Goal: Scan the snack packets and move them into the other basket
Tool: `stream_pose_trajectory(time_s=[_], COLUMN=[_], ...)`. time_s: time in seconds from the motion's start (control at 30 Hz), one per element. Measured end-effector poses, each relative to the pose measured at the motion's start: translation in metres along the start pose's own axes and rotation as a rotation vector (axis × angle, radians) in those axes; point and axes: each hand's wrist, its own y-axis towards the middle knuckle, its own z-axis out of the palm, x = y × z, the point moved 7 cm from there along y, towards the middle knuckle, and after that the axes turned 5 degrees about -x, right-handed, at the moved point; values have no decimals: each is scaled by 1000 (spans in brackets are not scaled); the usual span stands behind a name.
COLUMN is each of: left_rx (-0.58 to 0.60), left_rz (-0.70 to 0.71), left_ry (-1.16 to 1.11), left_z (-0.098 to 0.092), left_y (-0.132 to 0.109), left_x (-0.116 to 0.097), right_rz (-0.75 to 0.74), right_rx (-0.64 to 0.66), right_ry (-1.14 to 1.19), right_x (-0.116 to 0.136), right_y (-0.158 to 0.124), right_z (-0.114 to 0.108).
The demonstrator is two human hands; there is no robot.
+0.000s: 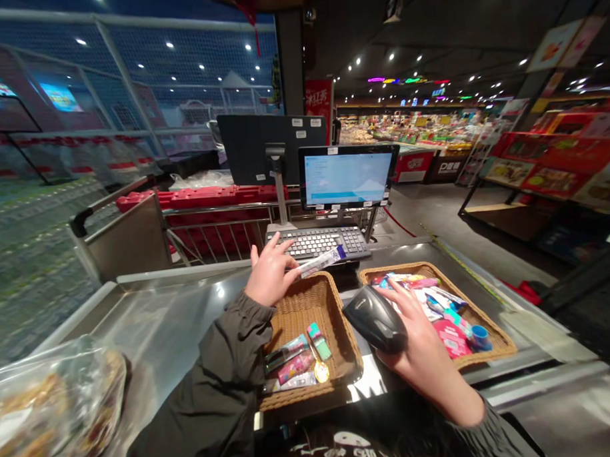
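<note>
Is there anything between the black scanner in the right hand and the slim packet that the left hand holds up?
Nothing visible. The scanner in the right hand and the slim packet in the left hand have only open air between them, above the inner corner of the left wicker basket.

Steel counter [153, 327], monitor [347, 177] and keyboard [318, 243] at its far edge. Netted glass wall [130, 81] left, red baskets [204, 195] behind rail. Dark ceiling, spotlights, neon signs [404, 80]; shelves [557, 160] right, grey floor.
</note>
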Motion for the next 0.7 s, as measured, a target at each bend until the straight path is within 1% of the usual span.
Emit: stream_pose_trajectory(time_s=[0.13, 0.27, 0.57, 0.7], left_rx=[-5, 19, 125, 149], left_rz=[3, -7, -85, -100], left_ry=[8, 30, 56, 66], left_z=[-4, 0, 29, 42], left_y=[-4, -7, -12, -17], left_x=[7, 16, 42, 52], right_rz=[0, 9, 13, 11], right_rx=[0, 4, 52, 68], right_ry=[0, 4, -1, 7], right_x=[5, 7, 10, 9], right_y=[2, 1, -3, -5], right_z=[4, 7, 11, 14])
